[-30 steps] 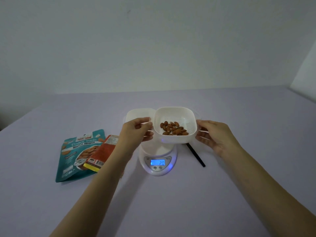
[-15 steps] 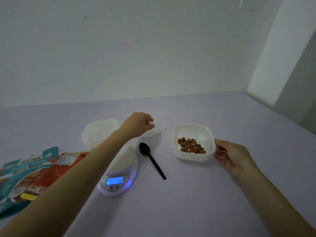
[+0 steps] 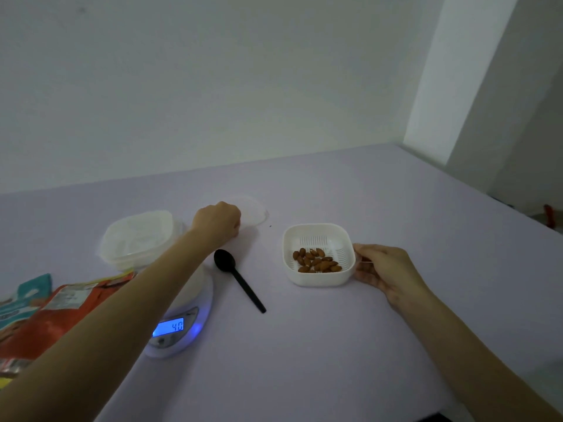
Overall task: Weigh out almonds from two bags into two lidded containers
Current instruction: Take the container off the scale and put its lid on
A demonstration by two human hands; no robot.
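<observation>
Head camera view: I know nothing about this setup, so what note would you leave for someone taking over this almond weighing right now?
Left hand: fingers curled at the edge of the clear lid, apparently pinching it.
Right hand: holds the right side of the white container, which sits on the table, right of the black spoon.
Done: almonds are in that container, off the scale.
To do: lid it, then weigh a portion into the second container, behind the scale. The teal bag and orange bag lie far left.
</observation>
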